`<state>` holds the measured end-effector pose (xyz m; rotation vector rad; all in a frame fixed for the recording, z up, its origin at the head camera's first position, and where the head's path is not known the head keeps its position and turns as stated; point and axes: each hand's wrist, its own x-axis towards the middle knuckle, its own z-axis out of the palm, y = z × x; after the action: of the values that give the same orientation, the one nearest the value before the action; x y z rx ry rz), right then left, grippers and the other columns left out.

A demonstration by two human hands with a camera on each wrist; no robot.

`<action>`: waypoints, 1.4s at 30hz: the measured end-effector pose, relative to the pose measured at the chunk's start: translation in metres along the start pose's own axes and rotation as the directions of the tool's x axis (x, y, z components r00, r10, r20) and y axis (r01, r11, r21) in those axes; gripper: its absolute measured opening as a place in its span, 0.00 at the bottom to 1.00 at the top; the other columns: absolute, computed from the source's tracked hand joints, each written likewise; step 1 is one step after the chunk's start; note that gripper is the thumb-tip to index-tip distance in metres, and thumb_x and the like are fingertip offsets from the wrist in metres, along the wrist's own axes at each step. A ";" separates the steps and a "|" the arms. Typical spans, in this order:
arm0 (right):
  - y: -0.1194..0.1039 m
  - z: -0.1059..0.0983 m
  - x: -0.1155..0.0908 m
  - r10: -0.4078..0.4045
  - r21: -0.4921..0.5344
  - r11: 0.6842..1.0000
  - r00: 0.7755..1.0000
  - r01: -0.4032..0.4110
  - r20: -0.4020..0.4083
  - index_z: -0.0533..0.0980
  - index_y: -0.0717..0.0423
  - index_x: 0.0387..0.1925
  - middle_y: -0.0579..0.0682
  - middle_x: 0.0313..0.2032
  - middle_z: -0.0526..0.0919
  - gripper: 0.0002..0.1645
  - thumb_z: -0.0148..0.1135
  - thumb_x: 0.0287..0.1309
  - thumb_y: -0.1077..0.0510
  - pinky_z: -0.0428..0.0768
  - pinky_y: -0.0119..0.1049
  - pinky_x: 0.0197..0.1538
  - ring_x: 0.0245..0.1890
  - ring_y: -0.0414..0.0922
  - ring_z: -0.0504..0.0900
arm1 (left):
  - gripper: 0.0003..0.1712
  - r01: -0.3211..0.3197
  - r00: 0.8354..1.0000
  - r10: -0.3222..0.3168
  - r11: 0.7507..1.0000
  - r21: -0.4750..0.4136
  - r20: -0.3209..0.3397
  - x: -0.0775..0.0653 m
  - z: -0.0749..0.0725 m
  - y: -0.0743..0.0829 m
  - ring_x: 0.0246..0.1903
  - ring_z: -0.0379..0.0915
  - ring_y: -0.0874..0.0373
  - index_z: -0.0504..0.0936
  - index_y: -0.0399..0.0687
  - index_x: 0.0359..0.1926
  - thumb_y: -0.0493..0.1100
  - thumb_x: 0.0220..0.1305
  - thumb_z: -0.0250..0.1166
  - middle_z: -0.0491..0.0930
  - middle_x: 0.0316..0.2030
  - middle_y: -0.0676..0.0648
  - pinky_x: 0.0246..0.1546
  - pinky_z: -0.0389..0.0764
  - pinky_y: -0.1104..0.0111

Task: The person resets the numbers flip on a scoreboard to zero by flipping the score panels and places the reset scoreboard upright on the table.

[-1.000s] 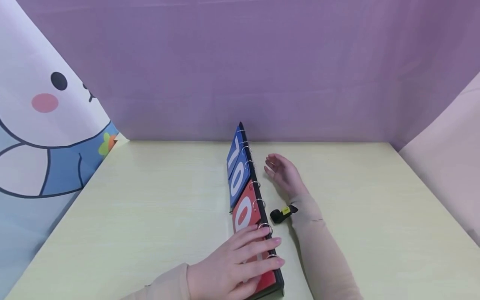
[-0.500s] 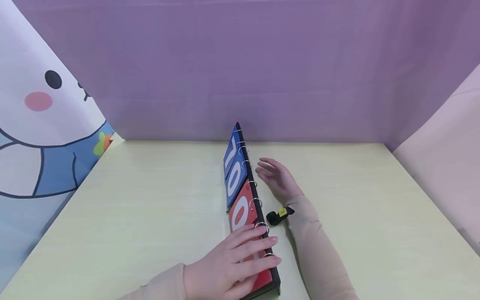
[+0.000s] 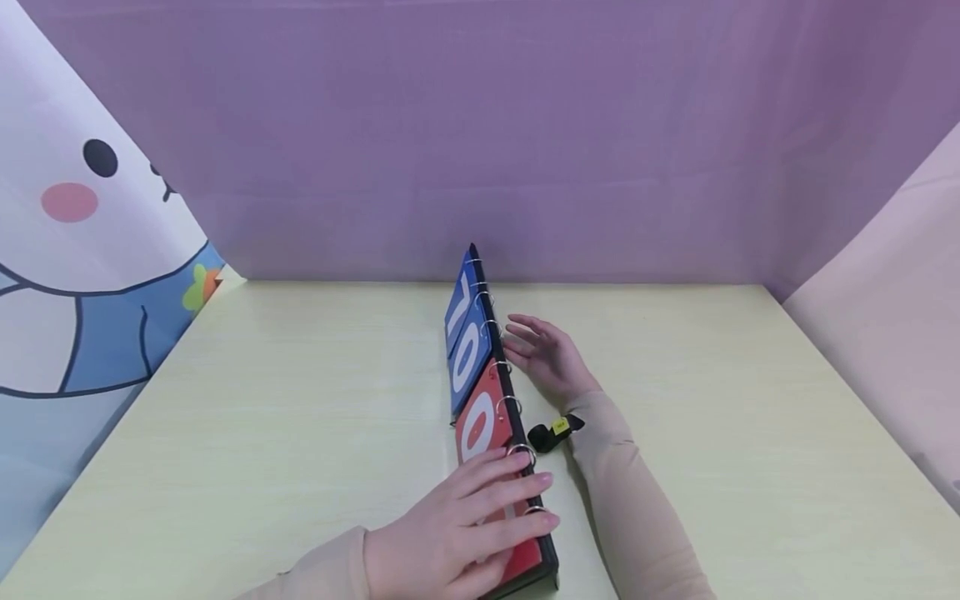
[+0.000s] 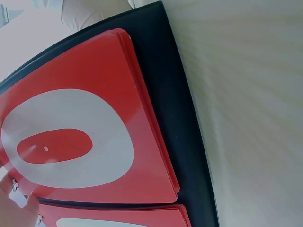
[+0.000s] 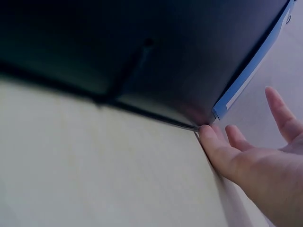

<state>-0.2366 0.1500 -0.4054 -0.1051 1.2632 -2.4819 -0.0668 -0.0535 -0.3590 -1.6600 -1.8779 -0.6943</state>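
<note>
A flip scoreboard (image 3: 493, 387) with a black backing and metal rings stands on its edge, its length running away from me in the head view. Blue number cards (image 3: 467, 354) hang on its far half and red number cards (image 4: 94, 61) on its near half. Across the near red cards lies my left hand (image 3: 465, 525), its fairly straight fingers reaching over the ringed top edge; the thumb is hidden in the head view. Behind the far half is my right hand (image 3: 551, 358), fingers extended. In the right wrist view a fingertip of it touches the board's lower corner.
A pale table top (image 3: 300, 417) spreads on both sides of the board. A purple cloth (image 3: 600, 142) rises at the back, and a cartoon-printed sheet (image 3: 105, 250) hangs at the left. A black camera with a yellow label (image 3: 555, 432) is on my right wrist.
My right hand has moved left, closer to the back of the scoreboard. The whole head view has shifted slightly; my left hand keeps its place on the board.
</note>
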 end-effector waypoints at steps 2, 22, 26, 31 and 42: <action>0.000 0.000 0.000 0.004 0.005 1.000 1.000 -0.004 0.011 0.61 0.60 0.62 0.64 0.70 0.51 0.27 0.43 0.68 0.49 0.60 0.44 0.68 0.63 0.56 0.64 | 0.23 -0.001 1.000 0.001 1.000 -0.001 -0.001 0.000 0.000 0.000 0.64 0.60 0.45 0.73 0.45 0.58 0.43 0.62 0.55 0.68 0.62 0.40 0.63 0.64 0.53; 0.000 0.004 0.003 0.029 0.105 0.994 1.000 -0.029 -0.002 0.65 0.53 0.53 0.60 0.68 0.51 0.20 0.33 0.71 0.47 0.58 0.40 0.67 0.57 0.49 0.65 | 0.23 -0.003 1.000 0.002 1.000 0.028 0.014 -0.002 0.000 0.000 0.65 0.59 0.46 0.73 0.45 0.59 0.44 0.62 0.53 0.68 0.63 0.41 0.63 0.63 0.54; 0.001 0.007 0.006 -0.056 0.113 0.990 0.980 0.079 -0.192 0.74 0.53 0.38 0.52 0.48 0.72 0.11 0.44 0.68 0.55 0.67 0.31 0.56 0.43 0.41 0.72 | 0.23 0.011 1.000 -0.011 1.000 0.012 0.019 -0.002 0.000 0.000 0.65 0.58 0.46 0.73 0.45 0.59 0.44 0.63 0.52 0.67 0.64 0.41 0.63 0.63 0.53; 0.001 0.009 0.010 -0.129 0.014 0.990 0.925 0.144 -0.357 0.71 0.54 0.32 0.45 0.32 0.71 0.04 0.52 0.62 0.64 0.69 0.25 0.37 0.28 0.35 0.68 | 0.24 0.035 0.999 -0.035 0.999 -0.003 0.040 -0.002 -0.001 0.000 0.66 0.57 0.47 0.72 0.45 0.60 0.44 0.64 0.52 0.66 0.65 0.42 0.64 0.62 0.54; 0.003 0.006 0.013 -0.175 -0.261 0.964 0.865 0.053 -0.470 0.67 0.56 0.48 0.40 0.20 0.76 0.17 0.59 0.57 0.65 0.69 0.24 0.25 0.17 0.33 0.68 | 0.24 0.048 0.998 -0.048 0.999 -0.003 0.050 -0.001 -0.002 0.000 0.66 0.58 0.47 0.71 0.47 0.61 0.45 0.64 0.52 0.65 0.65 0.43 0.64 0.62 0.54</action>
<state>-0.2469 0.1396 -0.4054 0.4336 1.8088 -2.5325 -0.0666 -0.0553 -0.3581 -1.6538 -1.9587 -0.6818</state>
